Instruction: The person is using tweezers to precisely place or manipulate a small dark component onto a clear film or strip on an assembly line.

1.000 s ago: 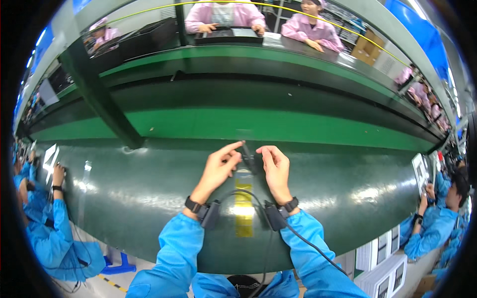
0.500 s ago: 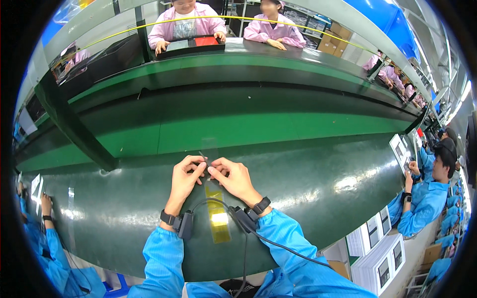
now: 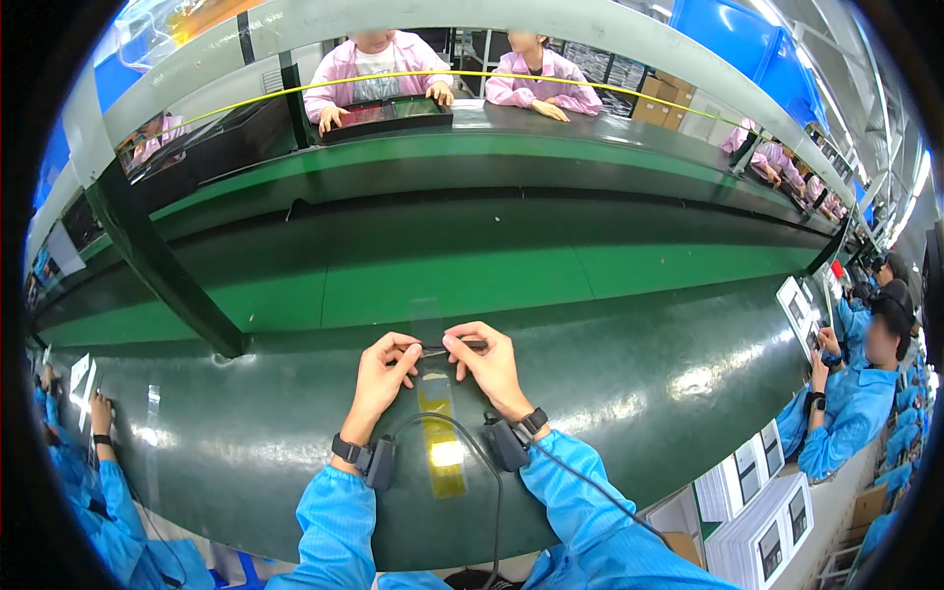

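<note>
As we looked down through the head camera, we saw our left hand (image 3: 378,380) and our right hand (image 3: 494,368) pinching a thin dark strip (image 3: 434,349) between thumbs and fingers. We held it roughly level above the green table (image 3: 610,403), toward the far edge, with its right end showing past our right fingertips. Beyond that edge, a brighter green surface (image 3: 452,270) ran across. We had the tabletop spreading broadly to both sides, while its near edge curved close to our sleeves.

Between our forearms we saw yellow tape (image 3: 444,477) stuck to the table, with a dark cable (image 3: 497,482) looping over it from the boxes strapped at our wrists. To our left, a clear strip (image 3: 152,418) lay on the table, and a dark post (image 3: 162,261) stood at the far edge, well apart from our hands. Near the right end we saw a white card (image 3: 795,307) by a co-worker's hands (image 3: 824,349).

We found print on the white stacks (image 3: 723,492) beside the table's right near edge: dark panels on pale faces, with marks too small for us to read. The card bore dark patches too, equally unreadable to us.
</note>
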Tool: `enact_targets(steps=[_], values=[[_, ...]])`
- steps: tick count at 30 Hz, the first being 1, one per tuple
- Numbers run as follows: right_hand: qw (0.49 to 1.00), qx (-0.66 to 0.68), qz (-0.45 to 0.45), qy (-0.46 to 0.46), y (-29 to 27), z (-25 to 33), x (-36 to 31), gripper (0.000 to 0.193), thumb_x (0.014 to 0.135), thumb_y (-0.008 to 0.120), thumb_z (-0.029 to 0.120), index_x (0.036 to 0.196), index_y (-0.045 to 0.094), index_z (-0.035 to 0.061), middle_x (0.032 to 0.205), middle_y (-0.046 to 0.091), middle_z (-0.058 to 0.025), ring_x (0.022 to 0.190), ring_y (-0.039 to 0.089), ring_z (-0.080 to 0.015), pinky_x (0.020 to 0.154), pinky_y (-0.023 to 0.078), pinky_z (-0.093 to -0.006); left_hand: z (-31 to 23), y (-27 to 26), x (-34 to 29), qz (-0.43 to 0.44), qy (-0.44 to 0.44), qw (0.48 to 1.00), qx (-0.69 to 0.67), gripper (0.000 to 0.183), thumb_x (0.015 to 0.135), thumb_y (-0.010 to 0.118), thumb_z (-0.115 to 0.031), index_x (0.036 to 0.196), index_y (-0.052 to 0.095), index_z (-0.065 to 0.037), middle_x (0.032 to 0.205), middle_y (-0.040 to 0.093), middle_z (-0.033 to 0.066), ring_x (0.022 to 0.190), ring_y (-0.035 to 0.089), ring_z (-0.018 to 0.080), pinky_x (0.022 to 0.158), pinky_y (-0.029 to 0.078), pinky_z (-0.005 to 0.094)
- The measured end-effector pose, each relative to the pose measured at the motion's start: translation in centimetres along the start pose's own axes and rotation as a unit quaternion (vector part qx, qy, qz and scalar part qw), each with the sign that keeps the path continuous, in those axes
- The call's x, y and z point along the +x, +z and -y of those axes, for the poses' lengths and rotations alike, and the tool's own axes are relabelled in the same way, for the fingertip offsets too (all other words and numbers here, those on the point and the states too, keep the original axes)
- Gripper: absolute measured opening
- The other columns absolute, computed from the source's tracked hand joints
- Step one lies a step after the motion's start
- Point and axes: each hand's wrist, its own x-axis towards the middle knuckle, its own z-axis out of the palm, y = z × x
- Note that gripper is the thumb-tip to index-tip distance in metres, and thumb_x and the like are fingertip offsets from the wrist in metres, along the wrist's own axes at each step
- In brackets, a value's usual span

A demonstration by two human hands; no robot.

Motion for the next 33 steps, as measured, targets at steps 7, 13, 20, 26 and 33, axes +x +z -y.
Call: enact_targets(steps=[7, 13, 20, 26, 33], values=[[1.0, 0.005, 0.023, -0.004, -0.3, -0.6, 0.1, 0.02, 0.091, 0.066, 0.014, 0.104, 0.064, -0.0006, 0.077, 0.064, -0.0048, 0.056, 0.055, -0.007, 0.051, 0.042, -0.0196, -0.2, 0.0, -0.5, 0.041, 0.037, 0.996, 0.07, 0.018, 0.086, 0.072, -0.017, 0.088, 0.069, 0.001, 0.076, 0.063, 0.0009, 0.066, 0.057, 0.0056, 0.051, 0.046, 0.0215], [0.999, -0.04, 0.034, 0.014, -0.5, -1.4, 0.4, 0.021, 0.093, 0.065, 0.02, 0.1, 0.063, -0.0005, 0.077, 0.063, -0.0055, 0.056, 0.054, -0.0068, 0.05, 0.042, -0.0195, -0.5, 0.1, -0.3, 0.061, 0.042, 0.992, 0.106, 0.016, 0.084, 0.073, -0.016, 0.089, 0.073, 0.0, 0.077, 0.065, 0.0018, 0.067, 0.056, 0.007, 0.057, 0.042, 0.0225], [0.998, -0.063, 0.013, 0.005, -0.6, -1.0, 1.2, 0.023, 0.092, 0.065, 0.022, 0.086, 0.057, 0.0011, 0.073, 0.063, -0.0048, 0.054, 0.054, -0.0068, 0.049, 0.041, -0.0201, -0.7, 0.0, 0.5, 0.072, 0.055, 0.99, 0.11, 0.016, 0.084, 0.073, -0.015, 0.091, 0.074, -0.001, 0.082, 0.068, 0.0034, 0.068, 0.057, 0.0081, 0.058, 0.042, 0.0225], [0.995, -0.099, 0.015, 0.001, 1.7, -0.1, -0.8, 0.019, 0.091, 0.066, 0.017, 0.099, 0.065, 0.0008, 0.081, 0.067, -0.0037, 0.066, 0.06, -0.0082, 0.055, 0.047, -0.0213, -1.1, -1.0, -1.3, 0.077, 0.08, 0.977, 0.183, 0.017, 0.087, 0.07, -0.019, 0.09, 0.073, -0.003, 0.085, 0.071, 0.0058, 0.081, 0.064, 0.0107, 0.072, 0.052, 0.028], [0.991, -0.131, 0.025, -0.022, -0.9, -0.9, -1.1, 0.011, 0.092, 0.063, 0.01, 0.096, 0.059, 0.0014, 0.075, 0.06, -0.0028, 0.054, 0.051, -0.0061, 0.045, 0.037, -0.0197, -0.8, 0.8, -1.4, 0.061, 0.162, 0.974, 0.148, 0.018, 0.084, 0.071, -0.018, 0.086, 0.069, 0.0, 0.077, 0.067, 0.0103, 0.067, 0.063, 0.0149, 0.06, 0.049, 0.0298]])
